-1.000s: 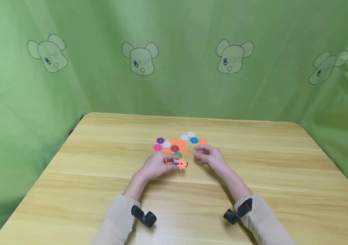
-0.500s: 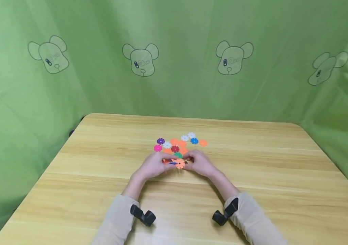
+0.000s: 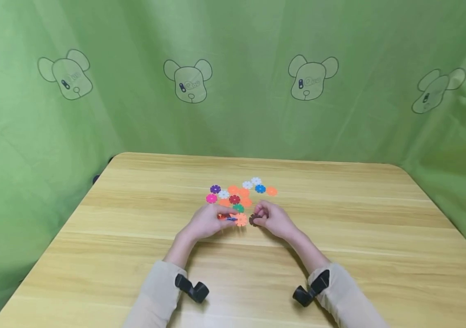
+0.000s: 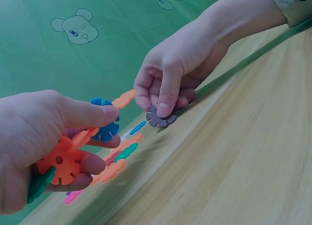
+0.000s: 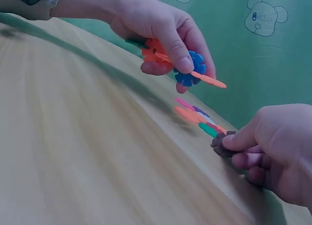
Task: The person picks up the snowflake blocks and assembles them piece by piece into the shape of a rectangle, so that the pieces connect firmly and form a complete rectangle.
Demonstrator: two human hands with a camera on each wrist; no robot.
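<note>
My left hand (image 3: pixel 210 222) grips a chain of slotted plastic discs joined at their notches. In the left wrist view its thumb presses on a blue disc (image 4: pixel 105 130), with an orange disc (image 4: pixel 59 159) and a green disc (image 4: pixel 41 185) nearer the palm. Another orange disc (image 3: pixel 240 219) sticks out past the fingertips. My right hand (image 3: pixel 276 220) pinches a dark brown slotted disc (image 5: pixel 223 144) between thumb and fingers, a short gap to the right of the chain's orange end. Both hands are just above the table.
Several loose discs lie on the wooden table (image 3: pixel 134 200) beyond the hands, among them a green disc (image 3: pixel 238 207), a dark red disc (image 3: pixel 234 199), a pink disc (image 3: pixel 211 198) and a purple disc (image 3: pixel 215 189). A green curtain (image 3: pixel 249 123) hangs behind.
My right hand came in from the right to the chain's orange end, then drew back a little to the right with the brown disc, now apart from the chain. My left hand stayed nearly still.
</note>
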